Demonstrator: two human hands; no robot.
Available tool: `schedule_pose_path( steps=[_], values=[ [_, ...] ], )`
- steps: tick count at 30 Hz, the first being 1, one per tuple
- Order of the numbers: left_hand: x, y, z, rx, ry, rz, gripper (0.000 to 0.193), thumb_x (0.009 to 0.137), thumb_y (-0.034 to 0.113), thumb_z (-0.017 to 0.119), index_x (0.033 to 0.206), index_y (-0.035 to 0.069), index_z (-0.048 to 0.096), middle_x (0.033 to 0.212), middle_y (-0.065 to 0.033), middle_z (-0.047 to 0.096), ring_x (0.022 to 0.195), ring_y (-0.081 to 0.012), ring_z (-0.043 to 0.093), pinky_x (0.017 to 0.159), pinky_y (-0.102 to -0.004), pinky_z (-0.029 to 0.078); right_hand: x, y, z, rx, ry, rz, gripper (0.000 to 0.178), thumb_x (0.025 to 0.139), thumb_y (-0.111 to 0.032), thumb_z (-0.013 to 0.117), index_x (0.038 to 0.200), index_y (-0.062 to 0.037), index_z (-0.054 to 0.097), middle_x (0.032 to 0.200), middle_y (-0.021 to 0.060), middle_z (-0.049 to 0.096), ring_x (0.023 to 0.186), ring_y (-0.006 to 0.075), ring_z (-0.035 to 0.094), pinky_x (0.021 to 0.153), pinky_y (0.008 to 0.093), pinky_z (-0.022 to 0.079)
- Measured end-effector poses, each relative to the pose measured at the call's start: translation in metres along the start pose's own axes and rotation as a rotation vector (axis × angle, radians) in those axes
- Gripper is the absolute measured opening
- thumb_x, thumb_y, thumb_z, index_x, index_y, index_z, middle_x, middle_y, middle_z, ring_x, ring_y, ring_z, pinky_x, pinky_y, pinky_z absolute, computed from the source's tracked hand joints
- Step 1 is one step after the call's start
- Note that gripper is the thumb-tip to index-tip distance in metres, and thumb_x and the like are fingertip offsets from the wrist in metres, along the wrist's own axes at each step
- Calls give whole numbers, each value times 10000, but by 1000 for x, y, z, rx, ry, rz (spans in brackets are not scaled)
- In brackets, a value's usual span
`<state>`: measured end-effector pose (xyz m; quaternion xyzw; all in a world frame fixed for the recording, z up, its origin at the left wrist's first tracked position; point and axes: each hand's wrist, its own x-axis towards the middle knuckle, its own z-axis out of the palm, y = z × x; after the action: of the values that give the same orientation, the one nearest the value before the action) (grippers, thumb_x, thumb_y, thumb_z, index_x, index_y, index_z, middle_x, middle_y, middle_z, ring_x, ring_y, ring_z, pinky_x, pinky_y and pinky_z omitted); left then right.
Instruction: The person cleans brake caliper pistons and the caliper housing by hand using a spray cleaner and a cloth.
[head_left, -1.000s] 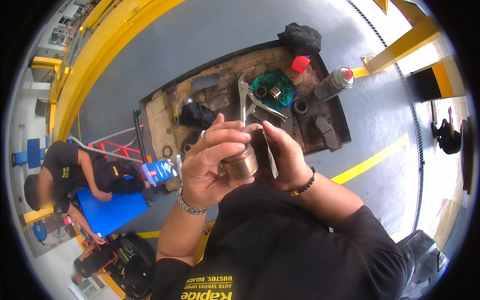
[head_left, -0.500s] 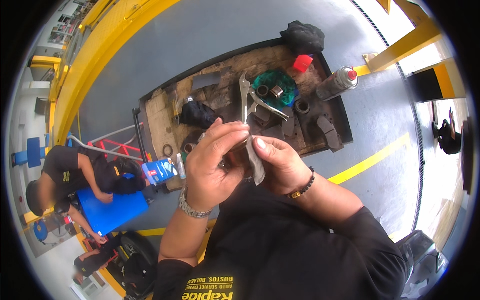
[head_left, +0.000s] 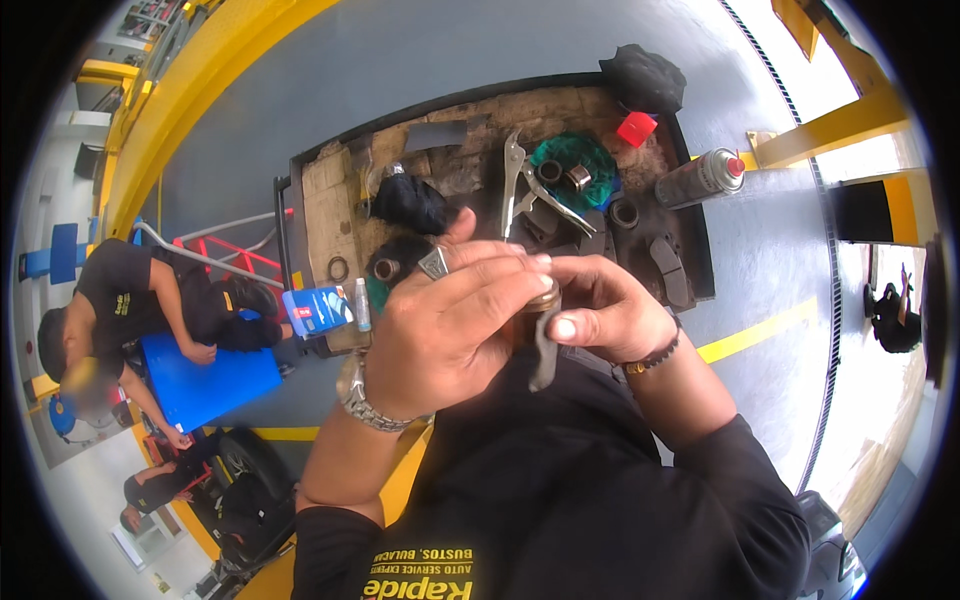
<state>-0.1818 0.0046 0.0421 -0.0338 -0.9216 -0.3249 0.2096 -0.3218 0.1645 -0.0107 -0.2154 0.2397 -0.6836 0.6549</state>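
Note:
My left hand (head_left: 455,315), with a watch and a ring, wraps its fingers round a small metal cylinder (head_left: 541,300) that looks like a brake piston; most of it is hidden. Against its side my right hand (head_left: 612,312) pinches a limp grey strip (head_left: 544,358), perhaps worn sandpaper, whose free end hangs down between the hands. Both hands are closed and meet at the fingertips in front of my chest. Just beyond them, locking pliers (head_left: 512,185) lie on a dark-rimmed wooden tray (head_left: 325,195).
On the tray are a green cloth (head_left: 590,160) with metal rings, a brake pad (head_left: 669,270), a black bundle (head_left: 410,203) and a grey sheet (head_left: 437,135). A spray can (head_left: 700,178) stands at its right side. A blue box (head_left: 318,310) is at left, near a seated co-worker (head_left: 130,300).
My hands have shifted slightly right and lower in view. The cylinder's rounded end now shows between my fingers, and the view has moved a little, so the tray sits further right.

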Motion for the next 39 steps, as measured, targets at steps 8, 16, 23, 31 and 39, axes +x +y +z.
schedule_pose_path(
  steps=[8, 16, 23, 31, 39],
  values=[
    [11, -12, 6, -227, 12, 23, 388, 746, 30, 805, 1120, 28, 703, 1099, -131, 752, 1108, -313, 704, 1136, -504, 411, 11, 3, -2, 180, -38, 9, 516, 906, -124, 769, 1340, 54, 554, 1122, 77, 684, 1000, 147, 650, 835, 302, 549],
    [24, -18, 4, 164, -62, 123, 295, 768, 62, 760, 1058, 25, 722, 1098, -129, 742, 1056, -318, 708, 1116, -533, 432, 6, -2, 14, -216, 348, -67, 577, 880, -210, 825, 1310, 81, 573, 1060, 56, 699, 901, 68, 628, 747, 227, 533],
    [28, -26, 9, 179, 17, 46, 410, 690, 8, 786, 1095, 34, 722, 1067, -120, 744, 1036, -294, 713, 1090, -527, 460, 10, 2, 9, -454, 521, -27, 553, 880, -240, 828, 1266, 75, 588, 909, 15, 674, 822, 70, 606, 697, 254, 523],
    [28, -32, 5, -80, 52, 9, 544, 590, -3, 836, 1114, 80, 716, 1136, -108, 712, 1054, -310, 698, 1046, -485, 504, -1, -4, -1, -132, 196, -49, 492, 1024, -263, 634, 1408, 24, 526, 1165, 53, 661, 1070, 138, 618, 977, 309, 494],
    [33, -24, 5, -254, 20, 66, 480, 671, 9, 823, 1132, 27, 692, 1120, -136, 737, 1083, -302, 702, 1083, -472, 473, 10, -6, -3, 56, -8, -74, 480, 965, -225, 722, 1337, 43, 577, 1215, 79, 675, 1125, 150, 619, 993, 332, 486]
  ],
)
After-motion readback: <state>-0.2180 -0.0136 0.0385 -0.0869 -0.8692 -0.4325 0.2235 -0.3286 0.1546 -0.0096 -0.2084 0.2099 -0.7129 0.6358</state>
